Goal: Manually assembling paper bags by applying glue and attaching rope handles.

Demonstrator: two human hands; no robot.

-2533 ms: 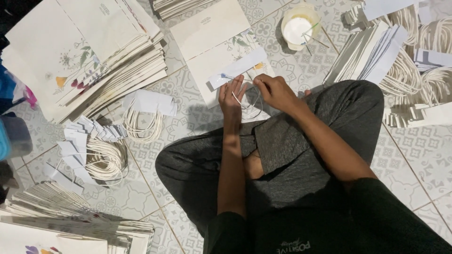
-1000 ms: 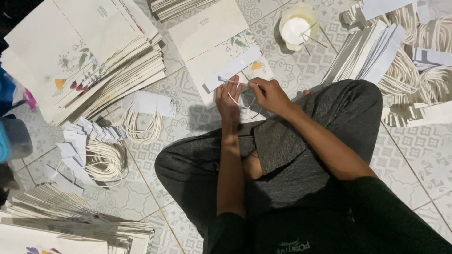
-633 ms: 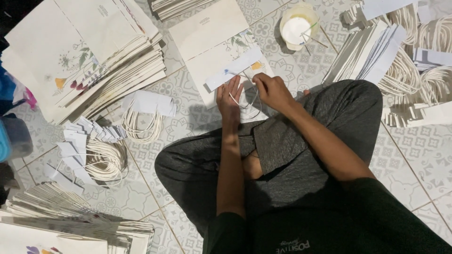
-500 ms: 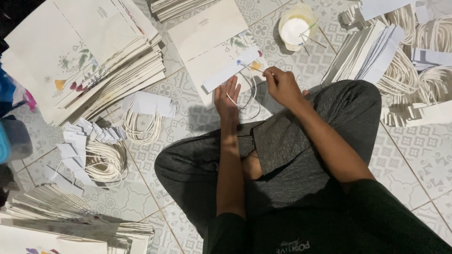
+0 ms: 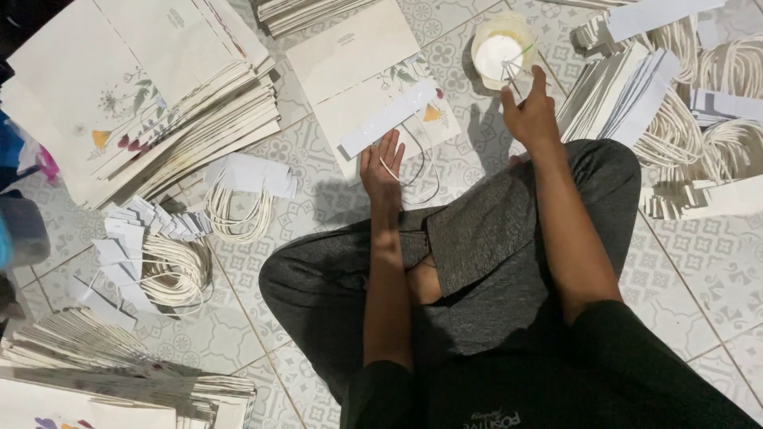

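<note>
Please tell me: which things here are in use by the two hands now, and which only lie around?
In use: left hand on the white paper strip and cord loop; right hand at the small glue cup.

Lying around: stack of flowered sheets, cord bundles, stack of strips.

I am seeing a dim indoor scene with uneven light. The light is coming from above, and it is falling brightest on the white paper sheets (image 5: 159, 71) far to the left of my left hand (image 5: 381, 171). My right hand (image 5: 531, 111) is casting a soft shadow on the tiled floor (image 5: 469, 135) just beside it. The cup of white glue (image 5: 499, 49) is glaring a little. The corners are going dark, and the dark clothes below my hands are losing detail.
</note>
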